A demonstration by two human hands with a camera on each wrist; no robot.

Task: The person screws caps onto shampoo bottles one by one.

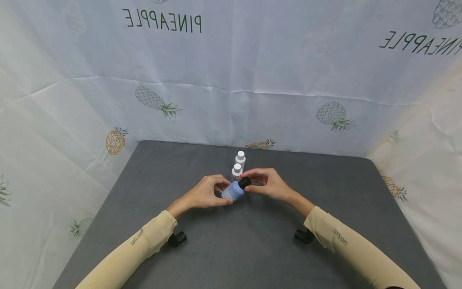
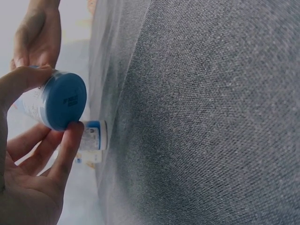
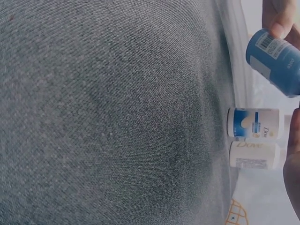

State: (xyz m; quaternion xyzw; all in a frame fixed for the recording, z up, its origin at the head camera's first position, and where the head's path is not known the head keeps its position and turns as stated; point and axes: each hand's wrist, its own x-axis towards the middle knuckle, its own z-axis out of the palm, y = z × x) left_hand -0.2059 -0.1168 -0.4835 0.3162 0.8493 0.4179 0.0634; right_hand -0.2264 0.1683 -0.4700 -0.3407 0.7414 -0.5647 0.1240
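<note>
Tilted above the grey table is a small blue bottle (image 1: 232, 191) with a black cap (image 1: 244, 183). My left hand (image 1: 209, 192) grips its body, the thumb on the near side and the fingers on the far side. In the left wrist view the round base (image 2: 66, 101) of the bottle faces the camera. My right hand (image 1: 268, 184) pinches the cap between thumb and fingers. A printed label with a barcode (image 3: 268, 44) shows on the bottle in the right wrist view. Just behind the hands stand two white bottles (image 1: 237, 170) with white caps.
The white bottles are upright, one behind the other, toward the table's far edge; one has a blue-and-white label (image 3: 253, 123). The grey table (image 1: 238, 249) ends at a pale curtain (image 1: 216, 60) printed with pineapples, hanging behind and at both sides.
</note>
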